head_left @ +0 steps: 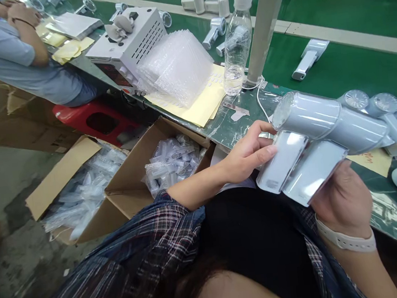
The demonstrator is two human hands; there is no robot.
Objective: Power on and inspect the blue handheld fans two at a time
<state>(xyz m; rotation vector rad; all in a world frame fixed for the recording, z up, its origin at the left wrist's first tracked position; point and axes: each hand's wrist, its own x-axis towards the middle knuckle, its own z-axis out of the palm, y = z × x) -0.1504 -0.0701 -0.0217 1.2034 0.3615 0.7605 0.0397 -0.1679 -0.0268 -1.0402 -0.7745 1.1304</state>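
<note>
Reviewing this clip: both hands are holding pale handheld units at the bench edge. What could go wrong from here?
The left hand and right hand grip two handheld units together past the bench edge; one could slip, possibly into the open carton below. A swing might also topple the nearly empty water bottle standing nearby.

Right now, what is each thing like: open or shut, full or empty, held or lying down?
Left hand: thumb on the handle of one device.
Right hand: wrapped around a second handle.
Devices: two, held side by side.
Bottle: upright, capped, nearly empty.
Boxes: flaps open, full of bagged parts.
Bubble bags: stacked on yellow sheets.
</note>
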